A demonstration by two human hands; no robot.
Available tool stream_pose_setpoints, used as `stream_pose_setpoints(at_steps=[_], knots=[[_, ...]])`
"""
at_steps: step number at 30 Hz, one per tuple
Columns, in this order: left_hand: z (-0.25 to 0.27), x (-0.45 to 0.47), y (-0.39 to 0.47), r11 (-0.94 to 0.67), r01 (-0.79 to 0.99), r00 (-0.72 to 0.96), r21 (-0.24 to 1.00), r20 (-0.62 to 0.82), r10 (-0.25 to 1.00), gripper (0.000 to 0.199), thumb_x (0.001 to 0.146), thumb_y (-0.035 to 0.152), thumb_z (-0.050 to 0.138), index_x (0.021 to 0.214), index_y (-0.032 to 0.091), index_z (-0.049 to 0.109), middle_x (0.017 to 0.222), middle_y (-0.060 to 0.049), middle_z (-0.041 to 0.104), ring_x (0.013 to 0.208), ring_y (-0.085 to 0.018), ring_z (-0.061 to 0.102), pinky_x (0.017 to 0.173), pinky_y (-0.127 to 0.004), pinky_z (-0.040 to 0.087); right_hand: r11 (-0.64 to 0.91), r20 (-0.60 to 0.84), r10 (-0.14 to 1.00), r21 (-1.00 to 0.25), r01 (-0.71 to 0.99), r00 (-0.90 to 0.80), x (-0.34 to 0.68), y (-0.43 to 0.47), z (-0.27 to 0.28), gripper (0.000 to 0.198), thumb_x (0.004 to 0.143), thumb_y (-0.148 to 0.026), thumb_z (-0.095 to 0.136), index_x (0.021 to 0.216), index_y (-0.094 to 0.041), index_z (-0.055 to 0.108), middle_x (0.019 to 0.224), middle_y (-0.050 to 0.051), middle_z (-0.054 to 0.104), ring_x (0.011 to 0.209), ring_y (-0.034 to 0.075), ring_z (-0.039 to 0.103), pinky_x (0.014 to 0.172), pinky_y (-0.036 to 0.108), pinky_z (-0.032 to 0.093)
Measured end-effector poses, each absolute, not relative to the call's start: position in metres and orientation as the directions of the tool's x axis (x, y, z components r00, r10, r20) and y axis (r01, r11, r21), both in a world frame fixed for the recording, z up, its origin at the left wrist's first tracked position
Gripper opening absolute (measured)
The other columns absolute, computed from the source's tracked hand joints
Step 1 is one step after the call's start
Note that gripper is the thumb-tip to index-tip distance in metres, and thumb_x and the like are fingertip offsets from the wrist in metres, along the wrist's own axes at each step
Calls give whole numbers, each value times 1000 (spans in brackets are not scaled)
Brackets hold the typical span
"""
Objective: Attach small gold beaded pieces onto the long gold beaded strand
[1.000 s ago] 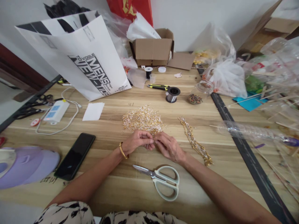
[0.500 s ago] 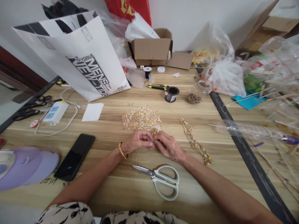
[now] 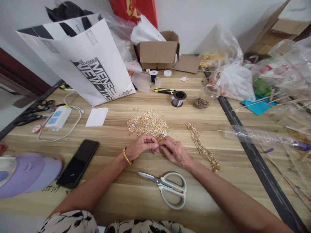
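Note:
My left hand (image 3: 143, 145) and my right hand (image 3: 175, 151) meet fingertip to fingertip over the wooden table, both closed in a pinch. Whatever sits between the fingertips is too small to make out. Just beyond them lies a heap of small gold and silver beaded pieces (image 3: 148, 123). To the right of my right hand, a bundle of gold and silver beaded strands (image 3: 202, 147) is stretched out on the wood. White-handled scissors (image 3: 165, 187) rest nearer to me, below both hands, with the blades pointing left.
A black phone (image 3: 78, 163) and a lilac object (image 3: 31, 174) lie at left. Beyond the heap stand a wire spool (image 3: 178, 99), a cutter knife (image 3: 163, 91) and a jar of beads (image 3: 202, 102). A large white paper bag (image 3: 80, 64) stands back left; sticks and plastic fill the right side.
The left fingers have shifted slightly, and the thumb and forefinger now press closer to the right fingertips. The right hand stays nearly in place, and the things on the table have not moved.

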State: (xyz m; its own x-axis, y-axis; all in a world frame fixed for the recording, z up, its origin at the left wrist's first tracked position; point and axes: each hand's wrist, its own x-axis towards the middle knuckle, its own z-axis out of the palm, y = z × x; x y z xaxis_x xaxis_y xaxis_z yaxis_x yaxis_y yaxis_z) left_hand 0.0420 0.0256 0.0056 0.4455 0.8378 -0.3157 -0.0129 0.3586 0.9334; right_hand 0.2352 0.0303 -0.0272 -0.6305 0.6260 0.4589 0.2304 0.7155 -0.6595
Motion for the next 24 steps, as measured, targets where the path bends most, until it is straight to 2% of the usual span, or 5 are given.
stream_pose_setpoints(at_steps=[3,8,11,18,24], knots=[[4,39,27,357,-38,402,933,-313,861,23,71,31,71,73,9,62,66,-4,68,59,-11,61,64,-24,50,722,458,635,-638,267,-622,234,30,-27,13,90,-14,46,101,-18,51,91,7,58,79,16,56,68,27,47],[-1,34,28,346,-73,382,936,-294,876,20,74,29,68,75,9,61,69,-5,68,63,-11,62,66,-25,50,727,442,655,-590,351,-613,234,28,-26,7,88,-22,51,94,-18,51,82,4,55,63,12,49,57,24,41],[-1,33,28,300,-42,376,953,-263,888,20,75,29,66,74,10,61,69,-4,68,63,-11,61,66,-24,50,739,449,646,-568,361,-617,235,27,-25,6,90,-23,48,88,-18,52,77,3,53,63,13,49,57,25,40],[6,40,26,161,127,344,979,-196,918,22,74,32,67,72,11,61,66,-3,66,62,-11,61,64,-24,51,743,459,637,-579,335,-620,237,28,-23,12,93,-20,41,87,-19,52,77,4,54,66,15,51,60,26,41],[5,46,22,-49,345,351,937,-80,933,16,76,25,62,68,12,61,62,-2,63,58,-10,56,57,-20,44,738,447,646,-574,356,-619,236,28,-22,13,93,-21,41,86,-19,51,75,4,53,65,15,51,60,26,40]])
